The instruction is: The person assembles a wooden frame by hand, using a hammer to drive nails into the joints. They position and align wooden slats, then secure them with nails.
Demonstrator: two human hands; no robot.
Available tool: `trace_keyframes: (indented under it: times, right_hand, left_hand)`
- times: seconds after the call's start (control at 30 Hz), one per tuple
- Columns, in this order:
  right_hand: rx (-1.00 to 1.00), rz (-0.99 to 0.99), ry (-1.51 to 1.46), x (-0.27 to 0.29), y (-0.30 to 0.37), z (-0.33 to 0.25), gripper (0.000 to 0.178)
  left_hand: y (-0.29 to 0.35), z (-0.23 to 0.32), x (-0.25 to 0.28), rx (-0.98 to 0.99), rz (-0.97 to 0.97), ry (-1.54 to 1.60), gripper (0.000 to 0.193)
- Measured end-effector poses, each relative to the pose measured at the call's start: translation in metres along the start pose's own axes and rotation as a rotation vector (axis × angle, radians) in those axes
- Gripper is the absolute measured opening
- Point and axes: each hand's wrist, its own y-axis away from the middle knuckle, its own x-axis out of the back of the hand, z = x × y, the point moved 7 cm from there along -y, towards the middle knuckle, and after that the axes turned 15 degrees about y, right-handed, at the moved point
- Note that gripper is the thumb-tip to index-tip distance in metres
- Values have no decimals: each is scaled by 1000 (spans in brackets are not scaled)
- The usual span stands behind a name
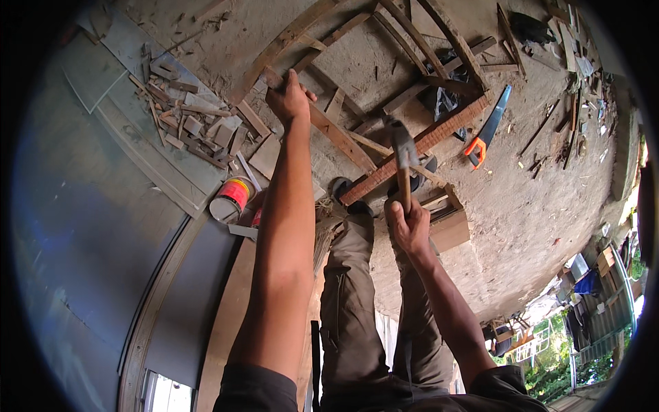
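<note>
My left hand [290, 99] is stretched far forward, its fingers closed round the upper end of a wooden slat [340, 141]. That slat slants down toward my feet across a wooden frame [449, 127], which lies on the ground and has curved and straight members. In my right hand [412, 228] is a hammer, gripped by its wooden handle. The metal hammer head [402, 143] is raised in front of the frame's near rough reddish-brown beam. From this view I cannot tell whether the head touches the wood. My feet stand by that beam, partly hidden behind it.
A handsaw [493, 118] with a blue blade and orange handle lies right of the frame. Wood offcuts [195, 127] are heaped at the left, near a red-and-yellow can [233, 196]. A wooden box [449, 226] sits beside my right hand. Scrap sticks [573, 127] litter the far right.
</note>
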Motion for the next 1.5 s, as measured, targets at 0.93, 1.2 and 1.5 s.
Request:
trace_keyframes:
  times: [0.93,1.2,1.5]
  right_hand:
    - [-8,-92,123,50,71,59,43]
    - [114,-266,107,17,27,2,50]
    - [283,-241,167,7,-11,-6,44]
  left_hand:
    - [75,-15,30,429,-215,-285,89]
    - [94,2,33,-32,-156,-333,67]
    - [140,-43,32,-74,-572,71,69]
